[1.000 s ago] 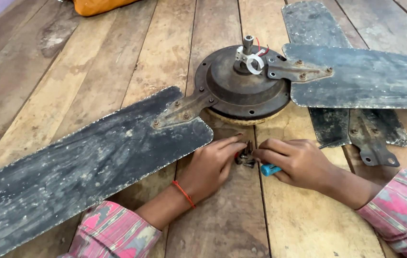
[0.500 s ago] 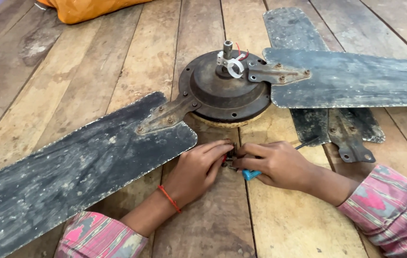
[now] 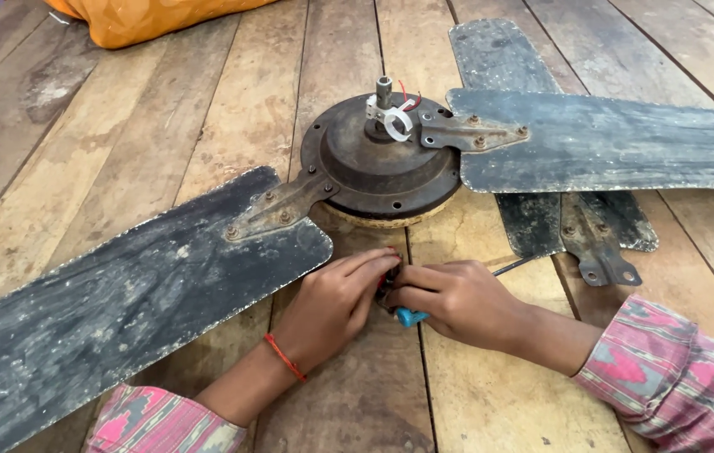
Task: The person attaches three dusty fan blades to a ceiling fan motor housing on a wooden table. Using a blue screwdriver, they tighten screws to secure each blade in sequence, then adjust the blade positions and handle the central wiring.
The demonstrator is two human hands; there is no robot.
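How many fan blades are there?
3: one blade bolted to the motor hub at left, one bolted at right, one loose lying under the right one.

A single head camera looks steeply down and forward from above the person's own forearms, which enter from the bottom edge. It sits close: the left hand (image 3: 332, 306) and right hand (image 3: 458, 302) lie low in the centre, the fan motor (image 3: 378, 164) just beyond. The plank tabletop (image 3: 231, 109) fills the frame to its top edge.
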